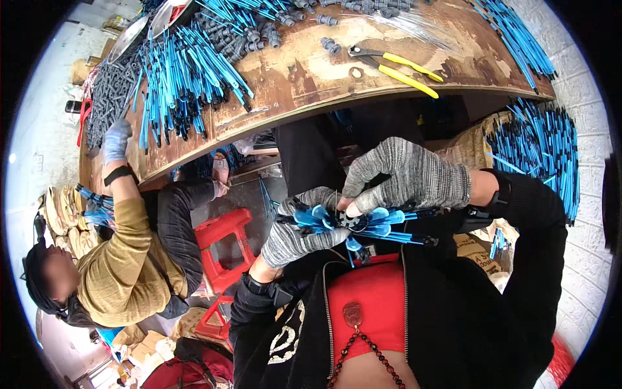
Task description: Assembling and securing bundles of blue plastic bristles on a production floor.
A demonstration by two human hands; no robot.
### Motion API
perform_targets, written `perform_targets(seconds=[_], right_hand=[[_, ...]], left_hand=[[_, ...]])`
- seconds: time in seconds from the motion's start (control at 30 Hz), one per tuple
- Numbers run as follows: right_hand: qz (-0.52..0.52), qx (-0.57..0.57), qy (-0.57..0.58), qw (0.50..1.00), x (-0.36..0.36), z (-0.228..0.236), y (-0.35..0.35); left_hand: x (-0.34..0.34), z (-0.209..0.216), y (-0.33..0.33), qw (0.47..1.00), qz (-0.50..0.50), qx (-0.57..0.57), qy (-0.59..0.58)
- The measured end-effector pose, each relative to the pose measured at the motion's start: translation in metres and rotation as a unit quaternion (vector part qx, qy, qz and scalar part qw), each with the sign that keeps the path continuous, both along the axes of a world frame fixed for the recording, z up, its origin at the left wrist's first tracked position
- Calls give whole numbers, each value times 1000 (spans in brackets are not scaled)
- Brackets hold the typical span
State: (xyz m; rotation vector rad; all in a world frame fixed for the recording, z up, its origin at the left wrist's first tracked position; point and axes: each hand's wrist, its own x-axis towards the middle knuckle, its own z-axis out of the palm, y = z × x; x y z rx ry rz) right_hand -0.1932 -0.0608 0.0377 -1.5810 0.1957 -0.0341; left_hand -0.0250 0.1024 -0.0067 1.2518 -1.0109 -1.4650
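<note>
Hub [353, 222] is facing up; left grip [295, 242] is holding blue stems [382, 229], right grip [405, 176] is pinching at hub, piece unclear. Steadying left should help.

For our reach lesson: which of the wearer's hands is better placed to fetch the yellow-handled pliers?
Probably the right hand: it looks nearer the pliers, though, like the left hand, it holds the blue cluster.

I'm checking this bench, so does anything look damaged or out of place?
The wooden tabletop looks worn, its surface patchy and discoloured. One grey fitting lies apart from the heap, left of the yellow-handled pliers. Nothing else stands out.
</note>
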Motion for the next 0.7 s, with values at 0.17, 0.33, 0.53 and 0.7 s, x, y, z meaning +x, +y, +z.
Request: perform_targets(seconds=[0.17,0.33,0.53,0.7], right_hand=[[-23,31,20,999,0,-3,4],[-9,-57,-12,998,-1,0,6],[-5,162,28,986,-4,-5,-1],[-57,191,-91,976,-16,-20,22]], left_hand=[[3,-4,-1,997,1,16,-74],[-3,-2,4,999,24,37,18],[0,-6,1,997,8,41,-63],[0,8,2,996,63,10,69]])
